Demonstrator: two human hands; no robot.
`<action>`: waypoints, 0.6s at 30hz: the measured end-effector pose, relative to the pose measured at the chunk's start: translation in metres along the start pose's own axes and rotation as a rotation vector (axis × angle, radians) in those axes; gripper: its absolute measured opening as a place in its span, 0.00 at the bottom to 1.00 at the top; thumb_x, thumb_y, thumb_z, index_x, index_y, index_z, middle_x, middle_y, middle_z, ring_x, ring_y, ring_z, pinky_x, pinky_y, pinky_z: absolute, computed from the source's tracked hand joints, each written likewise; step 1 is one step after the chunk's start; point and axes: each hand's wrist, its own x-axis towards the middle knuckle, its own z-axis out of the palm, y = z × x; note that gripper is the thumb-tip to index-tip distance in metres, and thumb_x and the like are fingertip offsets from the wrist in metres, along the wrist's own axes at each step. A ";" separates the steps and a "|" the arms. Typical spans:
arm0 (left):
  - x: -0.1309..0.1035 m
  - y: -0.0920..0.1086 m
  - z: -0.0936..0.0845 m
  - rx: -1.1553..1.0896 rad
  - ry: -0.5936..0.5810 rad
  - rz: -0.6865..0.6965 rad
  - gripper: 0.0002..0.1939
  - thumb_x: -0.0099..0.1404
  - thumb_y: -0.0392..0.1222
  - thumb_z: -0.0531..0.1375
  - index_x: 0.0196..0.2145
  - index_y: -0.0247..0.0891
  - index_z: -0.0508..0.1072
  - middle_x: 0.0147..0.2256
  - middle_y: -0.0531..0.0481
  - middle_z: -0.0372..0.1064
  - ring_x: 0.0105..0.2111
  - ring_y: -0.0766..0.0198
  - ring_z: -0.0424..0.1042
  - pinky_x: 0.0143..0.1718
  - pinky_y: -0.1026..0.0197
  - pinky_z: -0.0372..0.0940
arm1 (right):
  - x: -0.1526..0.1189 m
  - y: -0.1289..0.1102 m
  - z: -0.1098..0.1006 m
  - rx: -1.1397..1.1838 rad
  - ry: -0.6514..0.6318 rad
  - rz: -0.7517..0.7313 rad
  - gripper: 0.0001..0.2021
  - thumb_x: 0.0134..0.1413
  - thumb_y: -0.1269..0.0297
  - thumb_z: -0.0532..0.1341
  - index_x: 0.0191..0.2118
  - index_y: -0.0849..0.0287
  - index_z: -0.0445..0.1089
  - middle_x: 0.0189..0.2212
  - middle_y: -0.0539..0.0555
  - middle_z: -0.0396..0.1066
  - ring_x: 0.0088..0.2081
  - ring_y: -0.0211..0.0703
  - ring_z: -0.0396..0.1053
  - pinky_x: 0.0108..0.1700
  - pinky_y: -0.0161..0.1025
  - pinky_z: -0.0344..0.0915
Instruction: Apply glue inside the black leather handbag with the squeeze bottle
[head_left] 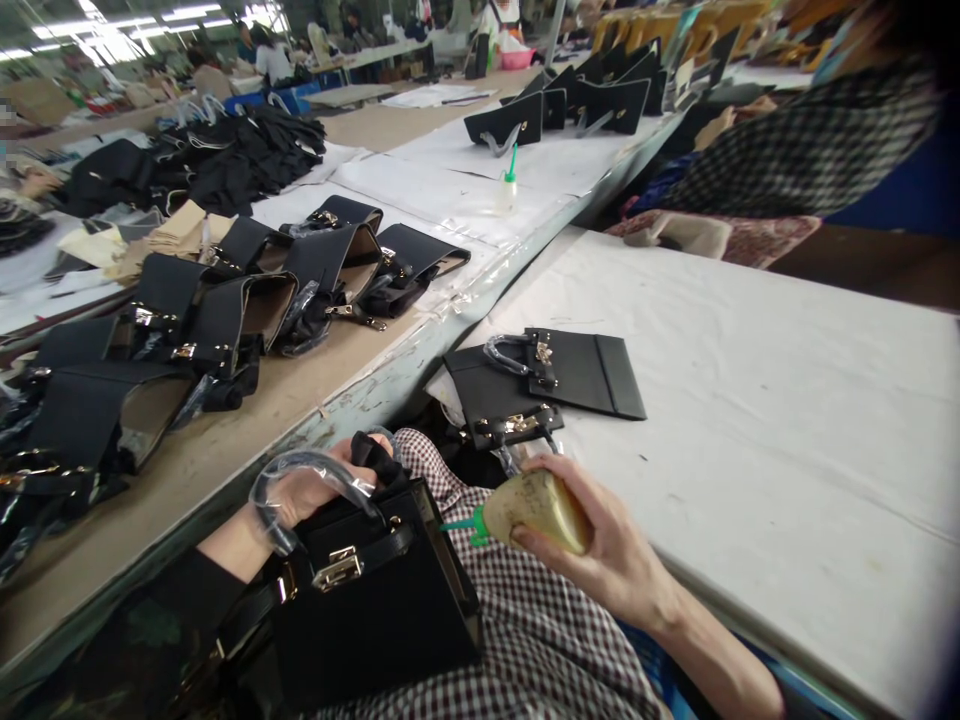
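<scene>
A black handbag (375, 620) with a gold clasp and plastic-wrapped handles rests on my lap, over a checked apron (555, 640). My left hand (309, 490) is closed at its top, behind a wrapped handle, gripping bunched black material; the fingertips are partly hidden. In my right hand (611, 550) is a yellowish squeeze bottle (541, 512), tilted on its side with my fingers wrapped round it. Its green nozzle (463, 524) points left and meets the open side edge of the bag. The liquid inside cannot be identified.
Two black bag pieces (589, 375) lie on the white-covered table (787, 430) to my right. Several unfinished black bags (247, 310) stand along the left bench. Another green-tipped bottle (508, 192) stands farther back. A co-worker's checked sleeve (795, 140) is at upper right.
</scene>
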 end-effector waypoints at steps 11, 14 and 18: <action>0.006 -0.014 -0.005 0.008 -0.017 -0.012 0.13 0.55 0.35 0.64 0.40 0.36 0.72 0.28 0.56 0.65 0.27 0.65 0.65 0.33 0.60 0.63 | 0.005 -0.005 0.013 0.100 0.185 0.038 0.24 0.58 0.53 0.66 0.55 0.53 0.61 0.49 0.57 0.69 0.47 0.51 0.71 0.47 0.45 0.70; 0.004 -0.014 -0.003 0.005 -0.010 -0.018 0.13 0.54 0.35 0.64 0.39 0.36 0.72 0.29 0.54 0.66 0.28 0.64 0.66 0.32 0.59 0.64 | 0.002 -0.004 0.010 0.075 0.153 0.029 0.23 0.58 0.54 0.66 0.55 0.53 0.61 0.49 0.58 0.70 0.47 0.52 0.71 0.48 0.46 0.70; 0.002 -0.012 0.000 0.002 0.008 -0.009 0.13 0.53 0.35 0.64 0.38 0.37 0.72 0.29 0.54 0.67 0.27 0.64 0.66 0.31 0.59 0.64 | -0.004 -0.006 0.001 0.026 0.079 0.010 0.23 0.59 0.55 0.65 0.56 0.53 0.61 0.48 0.57 0.71 0.45 0.51 0.73 0.46 0.45 0.71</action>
